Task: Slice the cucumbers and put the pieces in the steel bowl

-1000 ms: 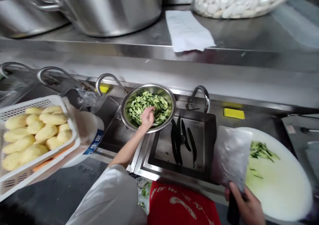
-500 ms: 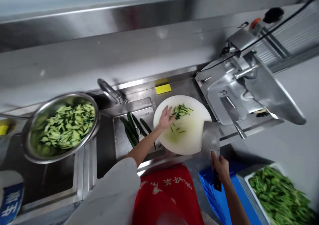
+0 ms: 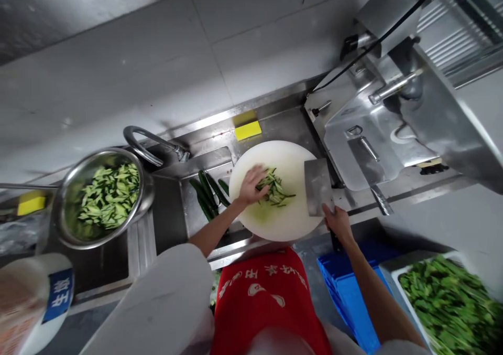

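My left hand (image 3: 252, 186) lies with its fingers spread on the left part of the round white cutting board (image 3: 275, 153), touching the edge of a small heap of cut cucumber strips (image 3: 276, 188). My right hand (image 3: 338, 224) is wrapped round the handle of a wide cleaver (image 3: 317, 187). The cleaver's blade lies flat over the board's right edge. Several whole cucumbers (image 3: 204, 193) rest in the sink just left of the board. A large steel bowl (image 3: 66, 203) farther left holds many cut cucumber pieces (image 3: 112, 193).
A faucet (image 3: 147, 142) arches over the sink. A yellow sponge (image 3: 248, 130) lies behind the board. On the right stands a metal slicing machine (image 3: 393, 87) with a peeler (image 3: 367, 148) on it. Below right are a blue crate (image 3: 353, 302) and a box of leafy greens (image 3: 451, 302).
The view has shifted. The cucumber strips have moved toward the middle of the board and are more gathered. The cleaver, still in my right hand, has come up and inward over the board's edge.
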`<action>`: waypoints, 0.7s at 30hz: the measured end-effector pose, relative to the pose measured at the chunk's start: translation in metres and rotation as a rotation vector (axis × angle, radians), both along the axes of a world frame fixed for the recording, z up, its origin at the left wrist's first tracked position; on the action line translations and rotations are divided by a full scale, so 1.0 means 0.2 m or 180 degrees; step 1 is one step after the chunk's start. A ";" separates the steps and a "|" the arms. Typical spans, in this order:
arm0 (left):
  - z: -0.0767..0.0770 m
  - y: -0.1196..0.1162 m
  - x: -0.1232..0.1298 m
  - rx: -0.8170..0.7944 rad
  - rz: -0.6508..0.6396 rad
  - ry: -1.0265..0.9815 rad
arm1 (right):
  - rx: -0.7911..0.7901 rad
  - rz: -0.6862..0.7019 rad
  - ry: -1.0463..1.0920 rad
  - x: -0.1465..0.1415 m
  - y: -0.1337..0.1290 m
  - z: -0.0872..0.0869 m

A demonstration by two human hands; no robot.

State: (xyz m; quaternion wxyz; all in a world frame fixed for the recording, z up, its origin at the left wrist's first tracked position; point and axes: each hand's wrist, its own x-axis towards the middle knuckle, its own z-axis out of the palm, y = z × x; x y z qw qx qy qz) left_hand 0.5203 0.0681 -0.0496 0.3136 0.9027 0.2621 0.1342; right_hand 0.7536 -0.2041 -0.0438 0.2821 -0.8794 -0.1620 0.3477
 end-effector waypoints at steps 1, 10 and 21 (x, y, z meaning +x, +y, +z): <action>-0.01 -0.05 -0.03 0.0096 0.0471 0.0012 | -0.0021 0.0079 -0.0011 -0.02 0.04 0.01; -0.08 -0.35 0.13 0.0043 0.1106 -0.0107 | 0.0094 0.0605 0.0004 -0.50 0.31 0.02; -0.04 -0.29 0.00 0.0098 0.1352 -0.0814 | 0.0505 0.0845 0.0204 -0.84 0.47 0.02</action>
